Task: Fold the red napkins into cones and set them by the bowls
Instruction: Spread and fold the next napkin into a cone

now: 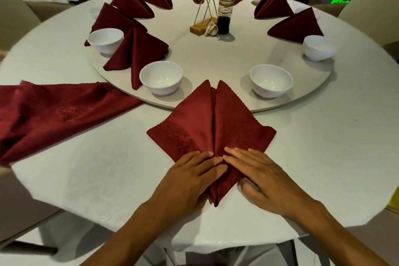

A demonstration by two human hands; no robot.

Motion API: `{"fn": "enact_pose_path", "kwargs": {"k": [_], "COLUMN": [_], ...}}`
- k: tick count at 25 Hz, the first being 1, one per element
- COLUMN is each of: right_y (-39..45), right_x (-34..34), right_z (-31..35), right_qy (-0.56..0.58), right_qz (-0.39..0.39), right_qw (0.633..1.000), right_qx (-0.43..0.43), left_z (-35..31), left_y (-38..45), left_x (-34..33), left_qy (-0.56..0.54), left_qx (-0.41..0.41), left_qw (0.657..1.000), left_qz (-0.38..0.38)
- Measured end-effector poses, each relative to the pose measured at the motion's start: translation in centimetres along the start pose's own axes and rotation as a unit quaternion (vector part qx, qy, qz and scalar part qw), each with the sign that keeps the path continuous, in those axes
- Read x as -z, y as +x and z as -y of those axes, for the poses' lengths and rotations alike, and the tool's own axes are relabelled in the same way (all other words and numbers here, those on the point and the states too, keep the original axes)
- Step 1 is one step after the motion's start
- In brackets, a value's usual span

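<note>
A red napkin (212, 127) lies flat on the white tablecloth in front of me, folded into a kite shape with both flaps meeting along a centre seam. My left hand (190, 179) and my right hand (263, 177) press flat on its near end, fingertips meeting at the seam. Two white bowls (160, 76) (271, 80) stand just beyond it on the round turntable (216, 58). Several folded red cones (136, 52) stand by other bowls around the turntable. Unfolded red napkins (54, 112) lie in a pile at the left.
At the turntable's centre stand a dark sauce bottle (224, 15), a gold wire holder on a wooden base (204, 15) and a small white object. More bowls (318, 47) (105, 40) ring the turntable. Cream chairs surround the table.
</note>
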State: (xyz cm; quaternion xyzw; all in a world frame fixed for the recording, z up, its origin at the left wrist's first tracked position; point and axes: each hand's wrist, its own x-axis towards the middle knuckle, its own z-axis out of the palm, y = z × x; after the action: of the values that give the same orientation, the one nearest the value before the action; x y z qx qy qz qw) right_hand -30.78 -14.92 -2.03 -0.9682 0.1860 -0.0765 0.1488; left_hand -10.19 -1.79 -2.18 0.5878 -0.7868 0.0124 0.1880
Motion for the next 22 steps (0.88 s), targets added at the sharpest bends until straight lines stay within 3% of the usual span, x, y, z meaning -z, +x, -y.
{"fn": "enact_pose_path", "kwargs": {"k": [3, 5, 9, 12, 14, 18, 22], "right_y": [0.2, 0.0, 0.9, 2.3, 2.9, 2.7, 2.4], "right_x": [1.8, 4.5, 13.9, 18.6, 18.1, 11.3, 7.7], "right_z": [-1.1, -1.1, 0.8, -0.3, -1.3, -2.9, -4.5], "right_qy": [0.033, 0.113, 0.353, 0.464, 0.494, 0.51, 0.491], "right_qz": [-0.062, -0.099, -0.071, 0.012, 0.059, 0.127, 0.162], "right_qw": [0.997, 0.984, 0.928, 0.878, 0.855, 0.807, 0.784], "right_qx": [-0.039, -0.099, -0.098, -0.115, -0.144, -0.268, -0.344], "left_z": [-0.2, -1.2, -0.8, 3.1, 5.2, 7.4, 8.5], "left_y": [1.3, 2.2, 6.5, 11.4, 13.6, 13.8, 13.1], "left_x": [2.2, 5.8, 16.1, 20.9, 19.5, 9.8, 4.3], "left_qy": [-0.09, -0.203, -0.472, -0.54, -0.548, -0.564, -0.547], "left_qx": [0.007, 0.068, 0.181, 0.244, 0.296, 0.385, 0.422], "left_qw": [0.994, 0.973, 0.86, 0.804, 0.774, 0.697, 0.68], "left_qz": [-0.065, -0.09, -0.067, 0.055, 0.112, 0.218, 0.245]}}
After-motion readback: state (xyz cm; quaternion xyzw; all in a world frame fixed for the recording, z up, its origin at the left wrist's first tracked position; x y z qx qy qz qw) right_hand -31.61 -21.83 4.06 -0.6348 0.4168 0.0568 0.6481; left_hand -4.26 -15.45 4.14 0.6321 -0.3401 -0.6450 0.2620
